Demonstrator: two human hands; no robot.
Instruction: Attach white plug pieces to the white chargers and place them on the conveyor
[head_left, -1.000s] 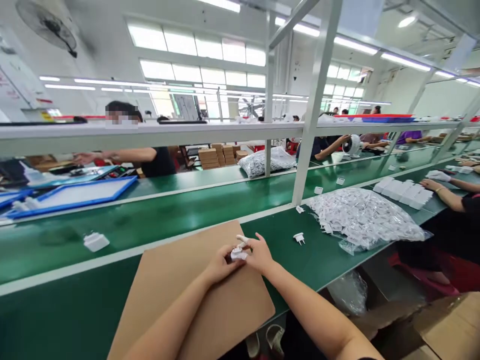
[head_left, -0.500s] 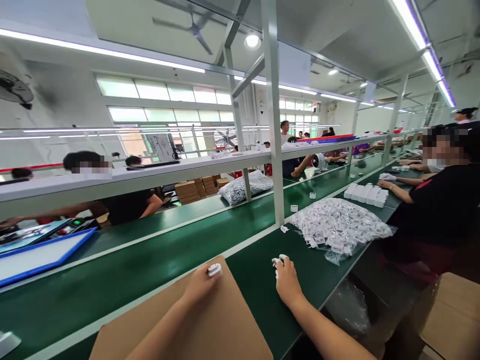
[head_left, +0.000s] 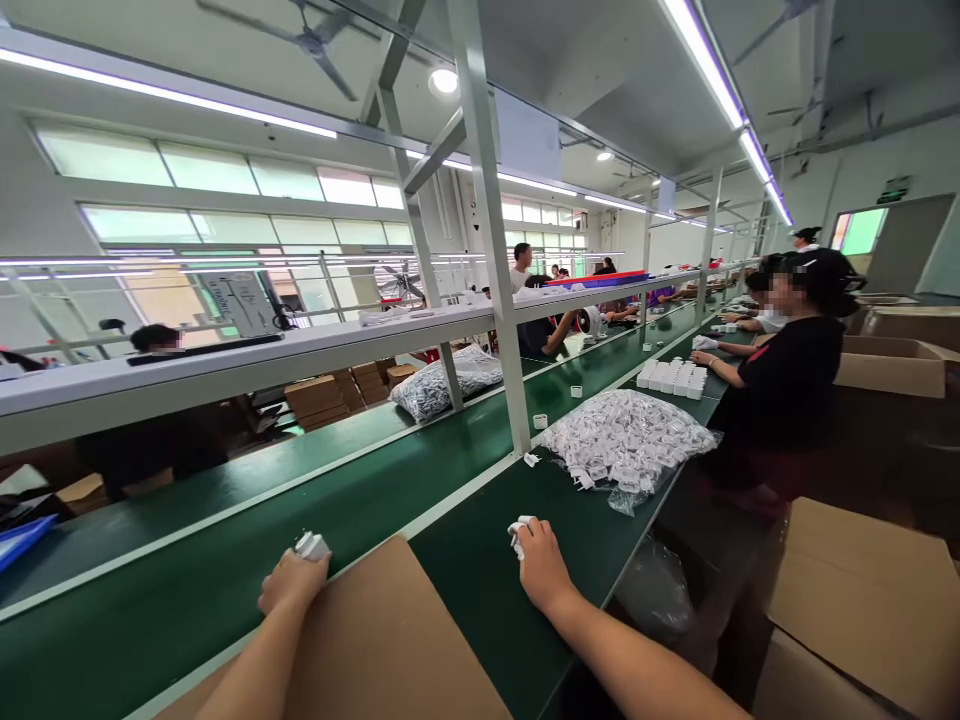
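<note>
My left hand (head_left: 291,582) is closed around a white plug adapter (head_left: 312,546), held above the green belt just beyond the cardboard's far edge. Small pins seem to stick out of its far end. My right hand (head_left: 543,568) curls over small white plastic plug parts (head_left: 517,532) above the green table, right of the cardboard (head_left: 390,640); its fingers partly hide them. Past that hand lies a clear bag heaped with white plug parts (head_left: 626,440). One loose plug part (head_left: 531,459) rests by the metal post.
A metal post (head_left: 491,250) rises beside the green belt (head_left: 360,510), which carries several white pieces (head_left: 540,421). Rows of white housings (head_left: 671,378) stand before a co-worker (head_left: 795,370) on the right. Cardboard boxes (head_left: 862,600) sit at lower right.
My left hand has moved left, from over the cardboard to over the belt, still holding the adapter. My right hand's fingers have drawn closer around the white parts. The view has turned right.
</note>
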